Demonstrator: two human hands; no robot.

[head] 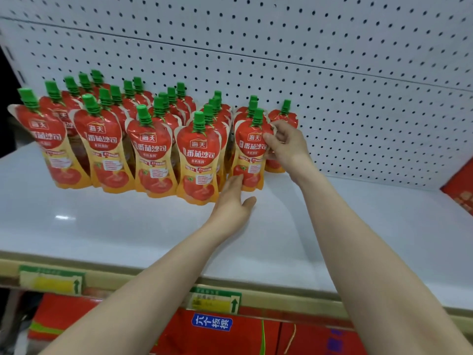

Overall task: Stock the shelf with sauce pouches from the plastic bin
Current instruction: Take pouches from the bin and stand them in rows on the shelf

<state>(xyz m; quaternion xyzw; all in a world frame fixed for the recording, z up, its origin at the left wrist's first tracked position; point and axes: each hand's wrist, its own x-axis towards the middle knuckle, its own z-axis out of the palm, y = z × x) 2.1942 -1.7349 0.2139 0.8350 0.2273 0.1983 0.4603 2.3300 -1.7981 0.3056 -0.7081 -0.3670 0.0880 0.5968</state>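
Several red and yellow sauce pouches with green caps stand in rows on the white shelf (128, 226). My right hand (286, 143) pinches the upper right edge of the front pouch (249, 155) of the rightmost full row. My left hand (233, 201) lies with straight fingers against that pouch's lower left edge. One more pouch (282, 116) stands behind my right hand, against the pegboard. The plastic bin is out of view.
A white pegboard back wall (332, 73) rises behind the pouches. A red box (460, 190) sits at the shelf's far right. Price tags (215, 301) hang on the shelf's front rail, with red cartons (256, 336) on the level below.
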